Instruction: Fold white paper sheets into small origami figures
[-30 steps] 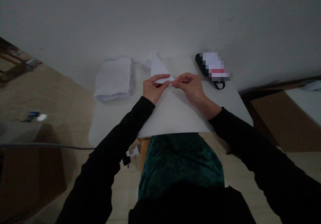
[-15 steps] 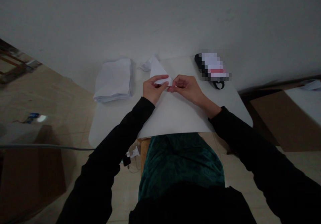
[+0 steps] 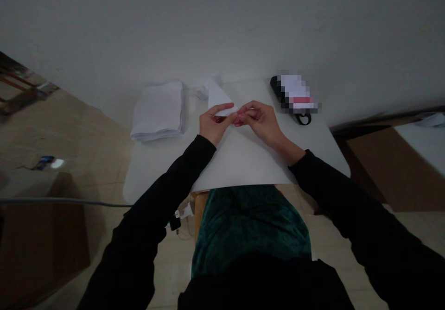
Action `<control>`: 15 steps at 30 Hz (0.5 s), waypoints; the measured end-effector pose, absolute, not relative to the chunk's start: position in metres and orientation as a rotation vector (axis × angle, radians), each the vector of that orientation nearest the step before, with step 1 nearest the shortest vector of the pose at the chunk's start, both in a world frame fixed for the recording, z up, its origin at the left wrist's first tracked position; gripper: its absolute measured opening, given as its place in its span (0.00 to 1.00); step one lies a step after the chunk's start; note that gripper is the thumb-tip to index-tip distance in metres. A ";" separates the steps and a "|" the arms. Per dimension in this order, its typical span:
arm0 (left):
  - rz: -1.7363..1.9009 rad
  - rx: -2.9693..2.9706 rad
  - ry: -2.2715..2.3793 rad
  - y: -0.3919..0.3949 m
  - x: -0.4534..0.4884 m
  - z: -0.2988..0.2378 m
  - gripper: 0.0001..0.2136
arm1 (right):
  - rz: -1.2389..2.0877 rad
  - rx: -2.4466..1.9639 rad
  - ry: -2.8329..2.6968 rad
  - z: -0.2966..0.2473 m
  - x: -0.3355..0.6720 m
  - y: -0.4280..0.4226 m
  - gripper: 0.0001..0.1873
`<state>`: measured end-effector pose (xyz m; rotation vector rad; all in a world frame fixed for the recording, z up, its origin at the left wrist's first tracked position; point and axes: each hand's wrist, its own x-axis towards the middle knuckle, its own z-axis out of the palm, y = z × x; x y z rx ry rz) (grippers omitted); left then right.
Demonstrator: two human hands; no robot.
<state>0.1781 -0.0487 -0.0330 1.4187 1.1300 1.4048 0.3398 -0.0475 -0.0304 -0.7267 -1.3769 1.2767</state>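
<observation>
My left hand (image 3: 212,125) pinches the folded paper (image 3: 217,98) toward the table's (image 3: 243,164) far edge. My right hand (image 3: 261,119) has moved up to its right corner, so 2 hands meet there; fingers hide whether that grip holds paper. A scrap (image 3: 201,92) lies behind, a stack (image 3: 159,108) left, a blurred item (image 3: 297,92) near the far right corner.

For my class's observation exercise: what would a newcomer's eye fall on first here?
Probably the folded white paper in the left hand, the right hand close beside it, over the white table. Then the stack of white sheets to its left and the pixelated item to its right.
</observation>
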 end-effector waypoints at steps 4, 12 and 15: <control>1.380 1.428 1.123 -0.054 0.180 -0.030 0.18 | 1.304 -0.809 -1.342 -0.030 0.340 -0.050 0.24; 1.374 1.579 1.160 -0.047 0.176 -0.027 0.19 | 1.230 -0.861 -1.531 -0.027 0.350 -0.040 0.16; 1.459 1.587 1.114 -0.038 0.164 -0.021 0.25 | 1.213 -0.906 -1.619 -0.024 0.362 -0.031 0.15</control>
